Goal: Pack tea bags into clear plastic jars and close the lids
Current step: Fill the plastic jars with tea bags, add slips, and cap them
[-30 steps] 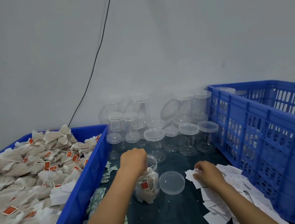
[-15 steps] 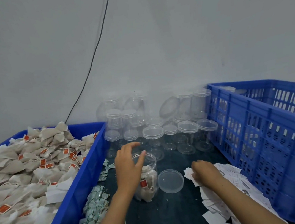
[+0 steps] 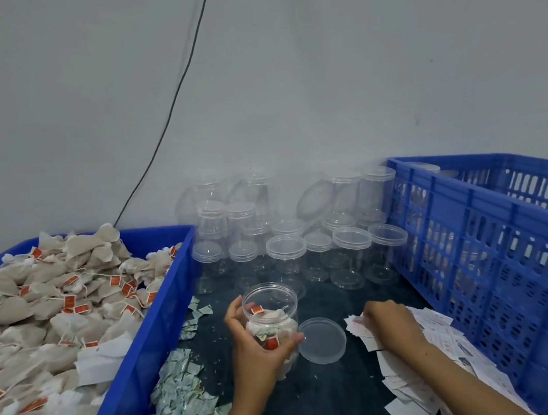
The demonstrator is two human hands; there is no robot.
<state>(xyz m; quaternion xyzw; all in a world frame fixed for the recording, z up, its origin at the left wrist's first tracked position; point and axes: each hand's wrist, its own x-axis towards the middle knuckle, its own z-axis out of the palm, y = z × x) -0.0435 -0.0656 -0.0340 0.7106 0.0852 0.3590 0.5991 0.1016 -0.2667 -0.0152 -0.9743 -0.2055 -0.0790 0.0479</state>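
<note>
The left hand [image 3: 255, 351] has come off the mouth of the jar [image 3: 273, 324] and dropped round its side, where half a second back the fingers [image 3: 236, 315] were spread above the rim. Now thumb and fingers are curled round the open, clear jar, which stands on the dark table [image 3: 324, 401], partly filled with tea bags. Its lid [image 3: 321, 339] lies flat just right of it, touching the thumb tip or nearly so. The right hand [image 3: 389, 326] rests knuckles-up on the scattered paper slips [image 3: 432, 353], fingers bent down into them; a grip can't be made out. Left, a blue tray [image 3: 151, 346] heaped with loose tea bags [image 3: 53, 303]; behind, empty lidded jars [image 3: 286, 250]; right, a blue crate [image 3: 478, 251].
</note>
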